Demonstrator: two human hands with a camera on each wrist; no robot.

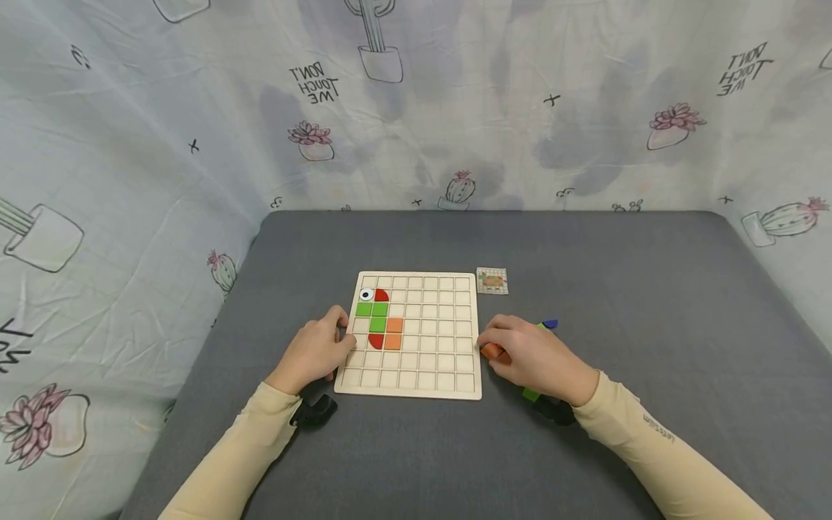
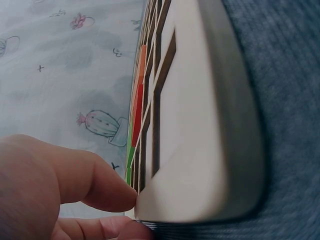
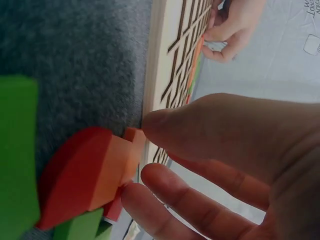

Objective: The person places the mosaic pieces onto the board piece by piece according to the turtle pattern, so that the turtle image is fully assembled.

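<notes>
A pale wooden grid board lies flat on the table. Near its left side it carries green squares, orange squares, red rounded pieces and a white eye tile. My left hand grips the board's left edge; the left wrist view has the thumb against the rim near a corner. Just off the right edge, my right hand pinches an orange block between thumb and fingertips. Beside it are a red rounded block and green blocks, partly hidden under the hand.
A small printed pattern card lies by the board's upper right corner. A blue piece shows beyond my right hand. The grey table meets a patterned cloth behind and at the sides.
</notes>
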